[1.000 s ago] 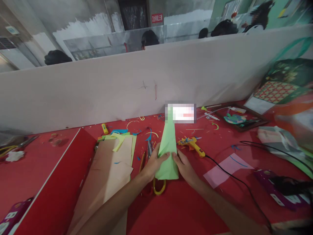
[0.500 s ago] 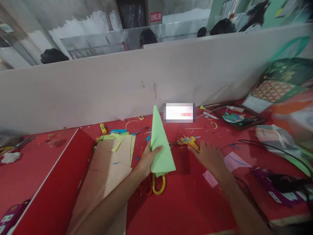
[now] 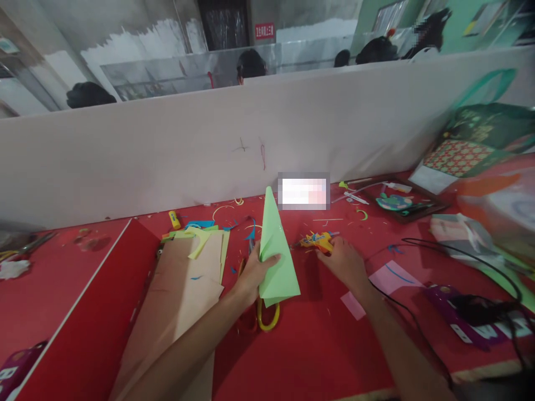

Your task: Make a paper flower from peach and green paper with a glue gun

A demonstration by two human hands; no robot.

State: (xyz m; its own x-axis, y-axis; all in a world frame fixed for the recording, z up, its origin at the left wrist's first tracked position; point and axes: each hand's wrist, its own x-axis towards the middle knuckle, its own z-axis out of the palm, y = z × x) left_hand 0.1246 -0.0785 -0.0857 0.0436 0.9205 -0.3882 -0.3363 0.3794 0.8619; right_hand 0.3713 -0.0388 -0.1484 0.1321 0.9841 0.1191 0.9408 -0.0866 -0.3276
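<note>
The left hand [image 3: 253, 278] holds a green paper cone [image 3: 278, 234] above the red bench [image 3: 313, 356], its narrow end pointing away from the person and its wide end toward the person. The left fingers pinch the paper, with the thumb on the near face and the other fingers mostly hidden behind the side. The right hand [image 3: 345, 264] is at the handle of a yellow glue gun [image 3: 321, 240], which lies to the right of the cone. Its fingers are bent over that handle; whether they grip it, I cannot tell. To the right of the cone, beyond the right hand, a pink sheet [image 3: 393, 277] carries 1 thin blue strip. Below the cone's wide end, 1 yellow loop of a pair of scissors [image 3: 270, 320] pokes out. To the left of the cone lie brown sheets [image 3: 188, 295], with a curved yellow scrap [image 3: 200, 243] on top. Farther left of the cone stands a red panel [image 3: 83, 301]. Past the cone's tip rises a white partition [image 3: 167, 156].
</note>
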